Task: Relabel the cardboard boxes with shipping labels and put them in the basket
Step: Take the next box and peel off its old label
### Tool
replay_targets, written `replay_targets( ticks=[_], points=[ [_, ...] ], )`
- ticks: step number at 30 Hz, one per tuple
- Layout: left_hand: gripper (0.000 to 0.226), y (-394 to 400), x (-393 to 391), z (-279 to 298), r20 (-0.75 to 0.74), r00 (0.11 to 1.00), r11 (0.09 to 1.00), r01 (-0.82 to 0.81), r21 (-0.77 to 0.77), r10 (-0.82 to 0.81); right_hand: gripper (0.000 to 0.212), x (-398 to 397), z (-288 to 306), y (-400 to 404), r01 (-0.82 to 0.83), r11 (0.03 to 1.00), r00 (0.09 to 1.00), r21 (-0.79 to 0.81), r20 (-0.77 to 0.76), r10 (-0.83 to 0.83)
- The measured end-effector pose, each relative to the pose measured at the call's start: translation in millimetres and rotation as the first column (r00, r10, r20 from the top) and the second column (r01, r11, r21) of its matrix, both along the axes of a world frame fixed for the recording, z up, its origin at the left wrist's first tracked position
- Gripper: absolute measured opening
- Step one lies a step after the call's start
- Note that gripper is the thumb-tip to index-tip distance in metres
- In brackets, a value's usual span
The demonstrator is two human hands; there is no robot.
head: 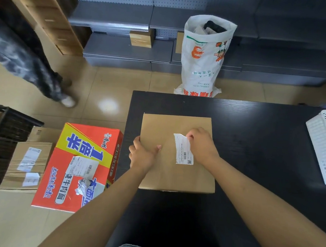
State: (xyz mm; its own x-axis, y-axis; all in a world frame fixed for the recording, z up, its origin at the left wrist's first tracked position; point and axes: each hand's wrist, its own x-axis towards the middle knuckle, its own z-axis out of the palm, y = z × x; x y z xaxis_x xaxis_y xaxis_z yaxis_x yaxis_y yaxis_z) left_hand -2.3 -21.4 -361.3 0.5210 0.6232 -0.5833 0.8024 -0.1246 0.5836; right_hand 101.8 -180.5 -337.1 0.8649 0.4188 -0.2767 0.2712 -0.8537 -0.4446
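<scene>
Head view — left hand grasps box edge | right hand pinches label

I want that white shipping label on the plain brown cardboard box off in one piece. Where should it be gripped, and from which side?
Probably at its far top edge, coming from the right: on the white shipping label that end already looks lifted and torn, pinched by the right hand. The left hand steadies the plain brown cardboard box at its left edge.
</scene>
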Motion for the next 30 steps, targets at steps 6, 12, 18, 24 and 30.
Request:
replay_targets(
  ticks=[6,12,18,24,30],
  points=[
    [0.085,-0.7,0.2,1.6,0.004,1.0,1.0,0.005,-0.009,-0.005,0.037,-12.3,5.9,-5.0,-0.14,0.99,0.989,0.016,0.059,0.139],
    [0.086,1.2,-0.4,3.6,0.01,1.0,0.997,0.019,-0.071,-0.019,0.012,-27.7,12.4,-32.2,-0.303,0.951,0.947,0.06,0.133,0.293],
    [0.084,1.6,-2.6,6.7,0.068,0.998,0.992,0.027,-0.122,-0.019,0.022,-39.8,27.0,-38.7,-0.407,0.895,0.889,0.18,0.304,0.343],
    [0.084,0.5,-2.6,8.3,0.08,0.997,0.991,0.015,-0.133,-0.004,0.026,-48.0,30.7,-47.5,-0.351,0.901,0.895,0.254,0.374,0.244],
    [0.085,0.0,-1.8,7.1,0.074,0.997,0.991,0.018,-0.136,-0.008,0.013,-35.1,57.1,-28.8,-0.002,0.769,0.897,0.639,0.342,-0.281]
  ],
)
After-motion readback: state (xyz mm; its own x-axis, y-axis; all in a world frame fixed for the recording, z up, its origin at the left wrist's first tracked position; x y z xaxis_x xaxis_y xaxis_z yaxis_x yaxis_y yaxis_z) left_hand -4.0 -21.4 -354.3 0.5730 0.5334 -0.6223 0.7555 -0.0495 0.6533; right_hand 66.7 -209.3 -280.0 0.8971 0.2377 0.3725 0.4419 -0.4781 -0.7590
